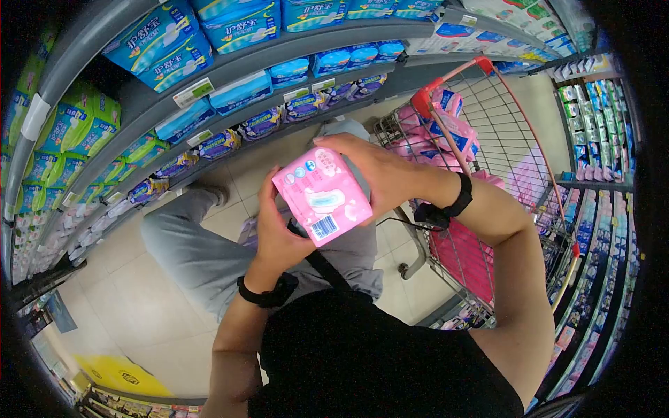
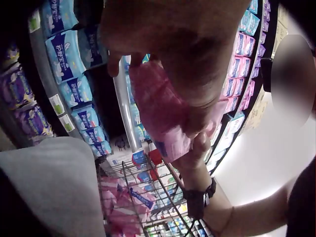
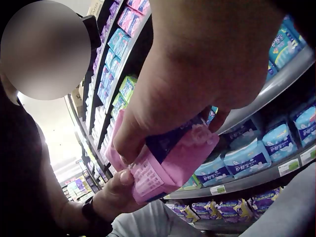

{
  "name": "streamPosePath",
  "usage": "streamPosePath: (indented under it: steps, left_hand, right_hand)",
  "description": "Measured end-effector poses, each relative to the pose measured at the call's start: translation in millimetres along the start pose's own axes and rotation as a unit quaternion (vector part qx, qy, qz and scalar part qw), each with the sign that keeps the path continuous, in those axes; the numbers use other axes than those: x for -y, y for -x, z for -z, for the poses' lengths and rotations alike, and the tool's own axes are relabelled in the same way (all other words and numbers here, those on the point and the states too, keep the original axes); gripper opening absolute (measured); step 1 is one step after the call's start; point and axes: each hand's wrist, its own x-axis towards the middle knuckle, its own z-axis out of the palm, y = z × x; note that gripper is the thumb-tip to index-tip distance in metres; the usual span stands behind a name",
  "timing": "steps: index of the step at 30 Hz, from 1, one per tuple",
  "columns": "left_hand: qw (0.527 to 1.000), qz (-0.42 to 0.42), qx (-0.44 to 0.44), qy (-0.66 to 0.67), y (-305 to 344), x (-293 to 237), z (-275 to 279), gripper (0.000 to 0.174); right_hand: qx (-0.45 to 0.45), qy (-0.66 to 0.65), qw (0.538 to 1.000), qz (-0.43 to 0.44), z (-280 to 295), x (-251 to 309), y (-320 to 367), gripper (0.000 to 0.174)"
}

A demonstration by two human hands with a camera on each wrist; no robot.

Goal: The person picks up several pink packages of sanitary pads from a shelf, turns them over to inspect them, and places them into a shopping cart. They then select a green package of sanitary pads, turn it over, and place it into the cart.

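Pink package (image 1: 323, 196) sits between both hands' grip.

The pink pack (image 1: 324, 195) was of glossy plastic film; the trousers (image 1: 198, 247) were of matt grey cloth.

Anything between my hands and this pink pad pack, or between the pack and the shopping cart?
Nothing visible separates the left hand or right hand from the pink pad pack; both grip it. Toward the shopping cart, the right forearm and the cart's wire side stand between.
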Motion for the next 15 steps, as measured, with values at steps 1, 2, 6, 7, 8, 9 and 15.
streamPosePath:
  steps: [1, 2, 6, 7, 8, 9, 15]
  left_hand:
    - [1.000, -0.004, -0.003, -0.001, 0.0, 0.3, -0.1, 0.128]
    - [1.000, -0.003, -0.003, -0.003, 0.0, -0.4, -0.2, 0.128]
    - [1.000, -0.013, -0.007, -0.015, 1.7, 0.4, 0.3, 0.127]
    - [1.000, -0.021, -0.007, -0.020, 1.3, 1.9, 0.9, 0.127]
    - [0.999, -0.022, -0.010, -0.026, 0.8, 1.7, 1.3, 0.127]
    - [0.999, -0.023, -0.011, -0.032, 1.2, 1.0, 0.8, 0.126]
    - [0.999, -0.029, -0.006, -0.035, -0.4, -6.8, 1.7, 0.123]
  right_hand:
    - [-0.001, 0.000, 1.000, 0.001, -0.1, 0.3, -0.3, 0.122]
    - [-0.002, -0.001, 1.000, 0.002, 0.2, 0.6, -0.4, 0.122]
    - [0.004, -0.008, 1.000, -0.009, 2.7, 3.1, -0.1, 0.119]
    - [0.004, -0.005, 1.000, -0.010, 4.5, 4.4, -0.6, 0.118]
    - [0.003, -0.002, 1.000, -0.011, 5.5, 5.0, -1.1, 0.116]
    - [-0.003, -0.003, 1.000, -0.003, 5.0, 4.6, -0.8, 0.115]
    - [-0.026, -0.012, 0.999, 0.023, 4.0, 4.3, -0.7, 0.108]
